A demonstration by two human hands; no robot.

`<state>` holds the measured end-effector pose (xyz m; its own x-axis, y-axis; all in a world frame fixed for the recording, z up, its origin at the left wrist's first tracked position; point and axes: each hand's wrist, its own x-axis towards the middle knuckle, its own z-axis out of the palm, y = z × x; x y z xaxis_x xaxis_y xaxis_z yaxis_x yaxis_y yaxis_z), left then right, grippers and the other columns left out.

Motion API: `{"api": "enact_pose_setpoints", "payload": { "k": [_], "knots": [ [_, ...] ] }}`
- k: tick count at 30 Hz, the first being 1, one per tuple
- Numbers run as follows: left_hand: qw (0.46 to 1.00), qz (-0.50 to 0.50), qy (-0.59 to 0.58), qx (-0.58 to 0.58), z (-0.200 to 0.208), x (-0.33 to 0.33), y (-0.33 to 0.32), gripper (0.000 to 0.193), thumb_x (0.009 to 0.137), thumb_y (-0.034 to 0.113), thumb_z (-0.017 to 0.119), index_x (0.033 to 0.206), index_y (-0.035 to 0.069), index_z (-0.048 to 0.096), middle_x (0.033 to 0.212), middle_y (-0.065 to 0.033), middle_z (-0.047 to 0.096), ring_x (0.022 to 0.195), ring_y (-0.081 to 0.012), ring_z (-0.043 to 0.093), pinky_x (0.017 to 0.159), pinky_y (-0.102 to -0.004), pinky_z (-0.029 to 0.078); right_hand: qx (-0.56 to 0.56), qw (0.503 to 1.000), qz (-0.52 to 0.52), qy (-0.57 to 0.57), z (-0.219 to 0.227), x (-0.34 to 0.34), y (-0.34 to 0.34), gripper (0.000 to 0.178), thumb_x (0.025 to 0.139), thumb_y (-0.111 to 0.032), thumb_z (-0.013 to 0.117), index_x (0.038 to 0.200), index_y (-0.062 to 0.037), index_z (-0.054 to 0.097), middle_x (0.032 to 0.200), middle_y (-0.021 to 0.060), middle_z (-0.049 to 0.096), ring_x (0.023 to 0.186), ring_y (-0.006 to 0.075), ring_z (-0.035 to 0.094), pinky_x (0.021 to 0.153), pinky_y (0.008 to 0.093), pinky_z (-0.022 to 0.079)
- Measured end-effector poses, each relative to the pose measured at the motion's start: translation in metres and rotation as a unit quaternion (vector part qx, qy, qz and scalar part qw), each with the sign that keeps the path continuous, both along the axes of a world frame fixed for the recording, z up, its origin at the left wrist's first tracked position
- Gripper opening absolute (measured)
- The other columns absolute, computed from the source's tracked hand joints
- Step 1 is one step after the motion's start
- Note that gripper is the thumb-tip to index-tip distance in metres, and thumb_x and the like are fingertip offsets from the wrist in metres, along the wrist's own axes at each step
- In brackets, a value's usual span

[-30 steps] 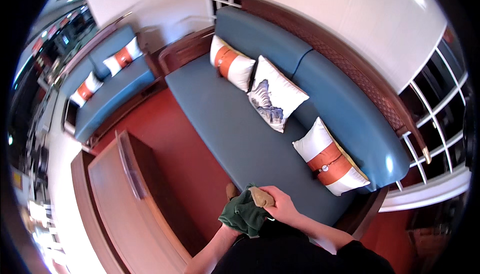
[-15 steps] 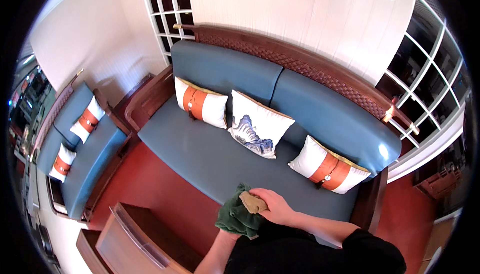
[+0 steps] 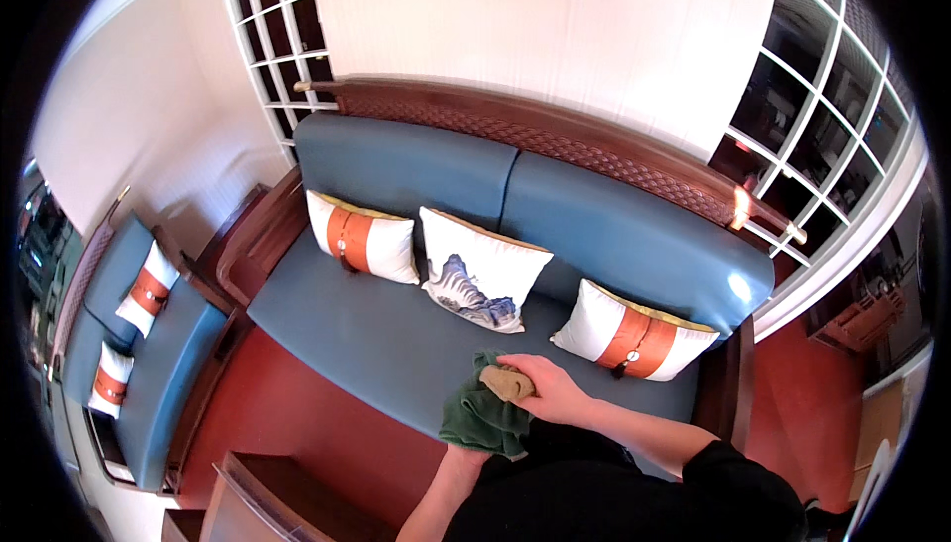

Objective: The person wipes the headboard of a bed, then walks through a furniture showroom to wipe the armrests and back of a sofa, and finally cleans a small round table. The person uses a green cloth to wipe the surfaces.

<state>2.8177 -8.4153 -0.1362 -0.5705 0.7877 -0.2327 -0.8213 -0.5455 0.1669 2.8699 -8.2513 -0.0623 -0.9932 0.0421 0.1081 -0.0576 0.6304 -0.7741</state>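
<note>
In front of my body, above the front edge of a blue sofa (image 3: 357,324), both hands are close together. My right hand (image 3: 557,390) is closed around a bunched tan cloth (image 3: 505,382). Just below it, a dark green cloth (image 3: 482,423) hangs in folds over my left hand (image 3: 468,456), which grips it from beneath; the cloth hides those fingers. The two cloths touch. On the seat beyond lie a white cushion with a blue mountain picture (image 3: 479,274) and two white cushions with orange bands, one at left (image 3: 365,237) and one at right (image 3: 636,334).
A second blue sofa (image 3: 173,374) with two banded cushions stands at the left. A wooden table (image 3: 258,502) is at the lower left, over the red floor (image 3: 307,403). Behind the sofa rise a pale wall (image 3: 555,47) and white lattice panels (image 3: 807,96).
The view has shifted, so the sofas sit lower and further left in the picture. Both hands stay together, still holding the cloths, slightly further right in view.
</note>
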Motion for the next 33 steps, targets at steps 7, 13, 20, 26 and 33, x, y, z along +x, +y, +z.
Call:
{"api": "enact_pose_setpoints", "payload": {
  "k": [7, 13, 20, 26, 33],
  "knots": [
    [0.990, -0.069, 0.121, 0.003, 0.004, -0.035, 0.123, 0.045, 0.099, 0.031, 0.043, 0.133, 0.003, 0.046, 0.131, -0.0147, 0.053, 0.118, -0.0280, 0.054, 0.099, -0.0439, 0.047, -0.278, 0.955, -0.103, 0.012, -0.021, 0.000, 0.111, 0.062, 0.086, -0.005, 0.064, 0.142, -0.0096, 0.038, 0.126, 0.0112, 0.054, 0.121, 0.0198, 0.051, 0.099, 0.0336, 0.043],
    [0.932, -0.085, 0.309, -0.171, 0.021, -0.082, 0.238, 0.036, 0.096, 0.030, 0.045, 0.124, 0.009, 0.053, 0.120, -0.0106, 0.060, 0.110, -0.0287, 0.057, 0.093, -0.0422, 0.049, -0.422, 0.863, -0.268, 0.069, -0.052, -0.010, 0.233, 0.049, 0.093, -0.010, 0.060, 0.138, -0.0067, 0.041, 0.121, 0.0064, 0.057, 0.110, 0.0133, 0.053, 0.093, 0.0282, 0.044],
    [0.963, -0.170, 0.204, -0.050, 0.029, -0.165, 0.441, 0.040, 0.097, 0.045, 0.050, 0.111, 0.008, 0.058, 0.104, -0.0082, 0.063, 0.086, -0.0217, 0.062, 0.074, -0.0318, 0.053, -0.104, 0.860, -0.495, 0.063, -0.077, 0.012, 0.444, 0.054, 0.084, -0.014, 0.066, 0.133, -0.0077, 0.046, 0.113, 0.0168, 0.063, 0.102, 0.0341, 0.062, 0.089, 0.0382, 0.049],
    [0.647, 0.090, 0.742, -0.153, 0.063, -0.195, 0.615, 0.019, 0.095, 0.009, 0.054, 0.112, 0.002, 0.059, 0.108, -0.0099, 0.062, 0.089, -0.0178, 0.060, 0.076, -0.0283, 0.048, 0.240, 0.800, -0.528, 0.151, -0.026, 0.020, 0.602, 0.072, 0.074, 0.001, 0.060, 0.140, -0.0074, 0.035, 0.136, 0.0200, 0.043, 0.124, 0.0403, 0.042, 0.105, 0.0454, 0.038],
    [0.117, 0.178, 0.960, -0.181, 0.051, -0.157, 0.755, 0.058, 0.082, 0.025, 0.070, 0.135, 0.018, 0.049, 0.135, -0.0083, 0.050, 0.127, -0.0314, 0.044, 0.107, -0.0551, 0.031, 0.498, 0.724, -0.476, -0.026, -0.022, 0.007, 0.702, 0.076, 0.071, -0.003, 0.066, 0.139, -0.0010, 0.033, 0.139, 0.0193, 0.039, 0.134, 0.0338, 0.035, 0.113, 0.0427, 0.028]
  ]
}}
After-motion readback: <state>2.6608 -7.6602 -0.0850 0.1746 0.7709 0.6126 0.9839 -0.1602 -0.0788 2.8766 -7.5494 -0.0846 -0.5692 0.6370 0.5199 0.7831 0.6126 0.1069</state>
